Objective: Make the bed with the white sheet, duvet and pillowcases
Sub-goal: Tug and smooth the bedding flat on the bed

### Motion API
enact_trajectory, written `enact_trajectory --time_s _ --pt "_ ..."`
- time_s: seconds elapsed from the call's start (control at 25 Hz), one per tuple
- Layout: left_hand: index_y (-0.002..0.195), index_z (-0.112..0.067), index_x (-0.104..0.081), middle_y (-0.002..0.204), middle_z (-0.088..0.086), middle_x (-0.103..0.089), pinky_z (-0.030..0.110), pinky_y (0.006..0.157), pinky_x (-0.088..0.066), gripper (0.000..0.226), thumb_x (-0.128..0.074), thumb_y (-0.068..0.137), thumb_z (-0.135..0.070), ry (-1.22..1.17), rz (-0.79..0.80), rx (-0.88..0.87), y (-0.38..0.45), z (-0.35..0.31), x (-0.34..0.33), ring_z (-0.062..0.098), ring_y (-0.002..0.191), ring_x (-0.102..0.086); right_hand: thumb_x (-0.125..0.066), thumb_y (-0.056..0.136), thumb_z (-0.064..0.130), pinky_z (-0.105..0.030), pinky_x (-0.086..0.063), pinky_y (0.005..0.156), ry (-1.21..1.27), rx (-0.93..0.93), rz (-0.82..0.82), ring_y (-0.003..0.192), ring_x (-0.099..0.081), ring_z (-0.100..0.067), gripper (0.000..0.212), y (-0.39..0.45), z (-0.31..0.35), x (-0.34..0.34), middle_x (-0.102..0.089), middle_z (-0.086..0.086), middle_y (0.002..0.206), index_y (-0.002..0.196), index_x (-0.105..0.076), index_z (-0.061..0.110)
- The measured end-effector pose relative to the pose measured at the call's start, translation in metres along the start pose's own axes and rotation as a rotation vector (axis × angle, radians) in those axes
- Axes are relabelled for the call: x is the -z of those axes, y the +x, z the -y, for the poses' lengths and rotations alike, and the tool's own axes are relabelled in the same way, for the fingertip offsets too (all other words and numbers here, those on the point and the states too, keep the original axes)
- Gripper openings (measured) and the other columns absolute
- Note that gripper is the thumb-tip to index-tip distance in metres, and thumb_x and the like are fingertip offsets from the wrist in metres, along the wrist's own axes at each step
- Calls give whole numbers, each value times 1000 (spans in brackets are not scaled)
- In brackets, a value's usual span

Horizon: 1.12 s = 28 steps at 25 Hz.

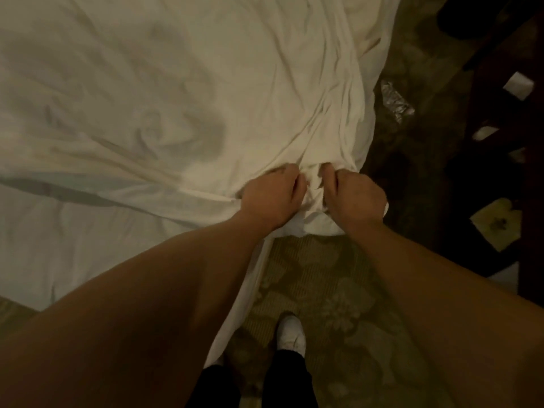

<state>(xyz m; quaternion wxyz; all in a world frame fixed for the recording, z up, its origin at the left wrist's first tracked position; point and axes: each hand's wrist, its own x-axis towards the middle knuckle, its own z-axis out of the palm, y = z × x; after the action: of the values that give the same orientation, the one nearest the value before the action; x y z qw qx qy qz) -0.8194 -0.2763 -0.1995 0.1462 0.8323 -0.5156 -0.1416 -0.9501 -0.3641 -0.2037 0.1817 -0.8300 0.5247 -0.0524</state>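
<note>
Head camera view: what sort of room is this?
Probably a bedroom, maybe a hotel room: a bed under a rumpled white sheet that both hands grip, patterned carpet, and dark wooden furniture beside it.

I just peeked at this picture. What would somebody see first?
Two bare hands in the middle: the left hand and right hand both grip a bunched corner of the white sheet, which spreads wrinkled over the upper left. Below them, a foot in a white sock stands on the patterned carpet.

A patterned carpet (329, 290) covers the floor. Dark wooden furniture (497, 119) stands at right, with a crinkled clear wrapper (396, 103) lying near it.
</note>
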Motion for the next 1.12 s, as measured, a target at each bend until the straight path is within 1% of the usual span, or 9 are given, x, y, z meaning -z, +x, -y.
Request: enact_trajectory --time_s 0.12,0.24,0.36,0.48,0.56,0.72,0.8,0.96,1.12 --pt "89 -15 -49 71 0 -54 35 58 -44 27 -39 104 -35 -54 -67 -38 23 -8 35 25 62 -56 -34 101 57 -43 -51 79 30 -30 -38 95 -58 -30 53 4 21 15 -62 -11 99 96 -60 11" --pt "89 -12 -57 75 2 -60 34 57 -41 38 -31 98 -38 11 -201 -160 63 -5 80 27 69 -59 -35 100 59 -43 -45 86 -73 -110 -89 110 -52 -30 53 27 49 48 -54 -12 116 112 -54 10" --pt "98 -12 -61 91 3 -64 37 68 -41 51 -23 93 -44 144 -246 -222 112 8 120 27 85 -60 -38 100 57 -44 -46 86 -34 -87 -199 111 -51 -32 53 69 76 76 -50 -13 120 116 -52 8" --pt "112 -11 -59 108 5 -62 42 80 -42 45 -32 97 -43 239 -204 -185 173 13 124 28 99 -57 -40 101 55 -45 -47 83 -75 -38 -273 107 -52 -33 54 133 88 81 -52 -16 119 117 -53 5" --pt "120 -10 -56 118 7 -59 44 88 -42 43 -39 99 -43 251 -150 -145 218 14 109 28 108 -54 -38 102 54 -45 -46 85 -89 -33 -241 108 -53 -34 54 183 91 73 -53 -17 121 118 -53 5" --pt "130 -11 -50 134 10 -51 48 101 -36 49 -37 98 -46 283 -128 -65 312 17 86 31 125 -46 -33 104 53 -47 -42 93 -55 -64 -165 112 -53 -35 54 278 90 51 -53 -16 124 122 -51 6" --pt "130 -10 -50 131 12 -51 49 101 -35 51 -35 98 -47 298 -145 -35 348 18 80 33 124 -46 -31 104 52 -44 -43 91 58 -95 -110 116 -53 -36 54 315 95 42 -53 -17 129 127 -48 5" --pt "116 -9 -59 113 14 -60 46 87 -41 48 -28 98 -42 335 -245 32 372 28 56 35 101 -55 -31 105 53 -39 -44 89 269 -208 15 116 -59 -35 56 369 112 30 -60 -16 128 127 -48 5" --pt "111 -14 -58 105 11 -63 44 84 -36 45 -26 100 -43 324 -147 57 366 39 39 34 95 -56 -33 101 61 -41 -43 95 332 -239 52 117 -58 -35 67 380 104 20 -61 -18 127 123 -58 3"
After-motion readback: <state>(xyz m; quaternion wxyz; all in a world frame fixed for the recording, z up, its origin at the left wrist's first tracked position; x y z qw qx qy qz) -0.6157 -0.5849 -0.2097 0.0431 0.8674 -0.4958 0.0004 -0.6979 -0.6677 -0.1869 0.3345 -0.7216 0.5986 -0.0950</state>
